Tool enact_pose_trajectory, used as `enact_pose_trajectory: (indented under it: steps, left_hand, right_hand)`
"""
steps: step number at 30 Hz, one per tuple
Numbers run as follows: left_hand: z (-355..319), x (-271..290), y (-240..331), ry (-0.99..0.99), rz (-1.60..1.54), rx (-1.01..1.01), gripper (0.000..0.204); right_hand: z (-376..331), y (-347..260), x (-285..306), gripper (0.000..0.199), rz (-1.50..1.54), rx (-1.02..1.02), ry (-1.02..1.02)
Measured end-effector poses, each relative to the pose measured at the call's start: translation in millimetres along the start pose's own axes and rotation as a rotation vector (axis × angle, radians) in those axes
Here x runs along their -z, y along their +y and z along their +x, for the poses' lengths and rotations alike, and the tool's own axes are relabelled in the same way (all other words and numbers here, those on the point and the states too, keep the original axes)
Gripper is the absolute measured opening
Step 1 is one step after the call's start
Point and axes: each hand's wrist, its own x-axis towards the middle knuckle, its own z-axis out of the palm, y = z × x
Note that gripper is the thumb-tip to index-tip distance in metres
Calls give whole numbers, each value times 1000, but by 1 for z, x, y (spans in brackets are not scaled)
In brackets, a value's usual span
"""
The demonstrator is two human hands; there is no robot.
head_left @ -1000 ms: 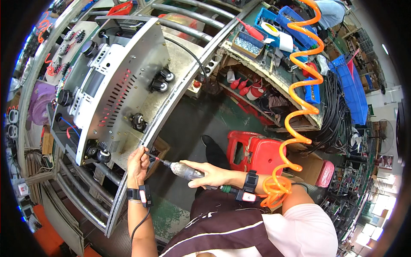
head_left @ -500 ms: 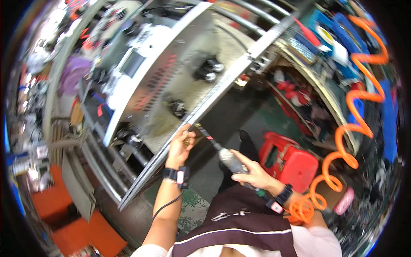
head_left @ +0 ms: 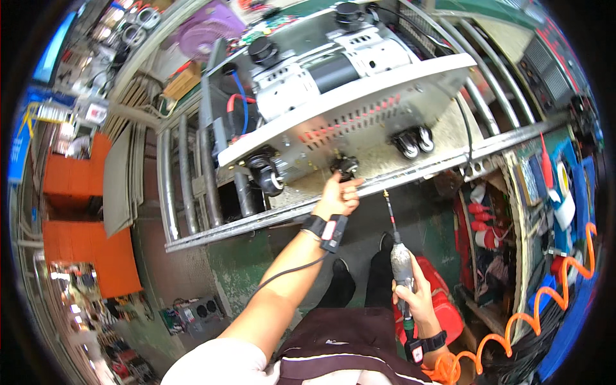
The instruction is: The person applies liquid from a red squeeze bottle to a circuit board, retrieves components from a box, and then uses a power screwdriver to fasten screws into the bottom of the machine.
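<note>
- The left hand (head_left: 338,197) reaches up to the bottom of a big metal box (head_left: 359,109) that lies tipped on its side.
- Its fingers are curled around a small black wheel (head_left: 346,167) on the underside of the box. The hand hides part of the wheel.
- Two more black wheels show on the same side: one to the left (head_left: 268,176) and a double one to the right (head_left: 410,142).
- The box rests on a rack of grey metal bars (head_left: 244,221).
- The right hand (head_left: 414,296) is closed tight around the grey body of a power screwdriver (head_left: 401,263).
- The tool's thin bit (head_left: 388,208) points up, with its tip just below the metal bar and a little to the right of the left hand. The tip does not touch the box.
- An orange curly hose (head_left: 545,308) runs along the right side, near the right arm.
- A red case (head_left: 443,301) sits on the floor behind the right hand.
- Each wrist wears a black band.
- A purple fan (head_left: 208,29) sits far off at the top.
</note>
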Motion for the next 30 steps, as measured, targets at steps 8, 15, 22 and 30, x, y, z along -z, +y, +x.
enact_pose_trajectory:
  steps: [8, 15, 22, 30]
  left_hand:
    - [18, 2, -2, 13, -181, -178, 29]
    - [-44, 56, -8, 797, 1216, -1062, 36]
    - [-67, 90, 38, 884, 1445, -907, 36]
    - [-60, 100, 43, 548, 1115, -821, 32]
  right_hand:
    - [24, -16, -14, 84, -92, 58, -97]
    - [37, -18, -24, 83, -254, 119, -79]
    - [75, 1, -57, 84, -498, 120, -225]
    - [111, 13, -73, 84, -624, 105, -286]
